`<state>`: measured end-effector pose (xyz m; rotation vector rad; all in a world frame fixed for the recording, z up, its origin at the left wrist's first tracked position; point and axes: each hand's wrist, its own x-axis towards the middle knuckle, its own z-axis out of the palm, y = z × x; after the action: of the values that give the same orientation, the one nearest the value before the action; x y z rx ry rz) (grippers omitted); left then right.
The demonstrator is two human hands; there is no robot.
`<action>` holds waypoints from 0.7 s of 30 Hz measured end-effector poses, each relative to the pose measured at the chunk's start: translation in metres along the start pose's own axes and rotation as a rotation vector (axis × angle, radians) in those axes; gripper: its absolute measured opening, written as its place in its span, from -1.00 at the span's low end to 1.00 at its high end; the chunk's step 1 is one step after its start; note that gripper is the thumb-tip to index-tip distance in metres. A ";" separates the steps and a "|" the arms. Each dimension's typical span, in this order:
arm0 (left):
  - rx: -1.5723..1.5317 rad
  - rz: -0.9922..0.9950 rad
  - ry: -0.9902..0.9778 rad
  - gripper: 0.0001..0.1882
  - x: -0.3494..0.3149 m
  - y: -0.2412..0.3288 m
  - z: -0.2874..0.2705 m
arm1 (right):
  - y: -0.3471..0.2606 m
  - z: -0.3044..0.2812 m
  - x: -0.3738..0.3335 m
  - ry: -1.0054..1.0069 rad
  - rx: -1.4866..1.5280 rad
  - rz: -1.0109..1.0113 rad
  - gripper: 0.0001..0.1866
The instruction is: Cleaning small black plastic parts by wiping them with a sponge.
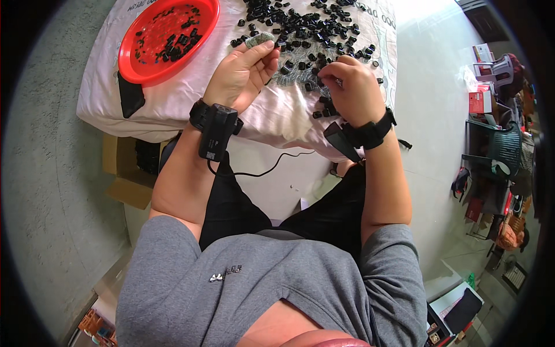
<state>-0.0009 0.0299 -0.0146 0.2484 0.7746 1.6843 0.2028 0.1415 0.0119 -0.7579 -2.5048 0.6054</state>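
My left hand (240, 75) is raised over the near part of the cloth-covered surface (277, 118), palm turned inward. Its thumb and fingertips pinch a small black plastic piece (281, 44) with a pale, shiny spot. Just past the thumb shows a grey-green speckled oval patch (260, 39); I cannot tell if it is held or lies behind. My right hand (357, 92) is closed, fingers curled down among the scattered pieces; what they hold is hidden. Many small black pieces (324, 26) lie spread beyond both hands. Thin, clear-looking slivers (298, 72) lie among them.
A round red basin (128, 70) with black pieces inside stands at the far left. Beside it a black flat object (130, 98) hangs over the edge. An open cardboard box (128, 191) sits below. A black cable (254, 173) runs from my left wrist device. Chairs (500, 144) stand at right.
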 end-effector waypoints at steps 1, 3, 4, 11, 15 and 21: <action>-0.001 -0.001 0.000 -0.92 0.001 -0.001 0.000 | -0.003 0.003 -0.001 -0.006 -0.011 -0.017 -0.88; 0.022 0.001 0.016 -0.91 0.001 -0.003 0.001 | -0.008 0.006 -0.002 -0.038 -0.037 0.000 -0.87; 0.023 0.000 0.017 -0.91 0.001 -0.003 0.003 | -0.007 0.009 -0.003 -0.084 -0.031 -0.031 -0.86; 0.074 0.029 0.011 -0.91 -0.001 -0.005 0.002 | -0.009 0.010 -0.001 -0.090 0.001 -0.022 -0.81; 0.113 0.023 -0.056 -0.89 -0.004 -0.008 0.007 | -0.006 0.002 0.004 -0.015 0.311 0.101 -0.81; 0.159 0.016 -0.099 -0.85 -0.004 -0.016 0.008 | -0.002 0.006 0.005 0.081 0.575 0.019 -0.73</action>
<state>0.0168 0.0304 -0.0172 0.4463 0.8354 1.6143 0.1950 0.1412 0.0093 -0.5665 -2.0853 1.2017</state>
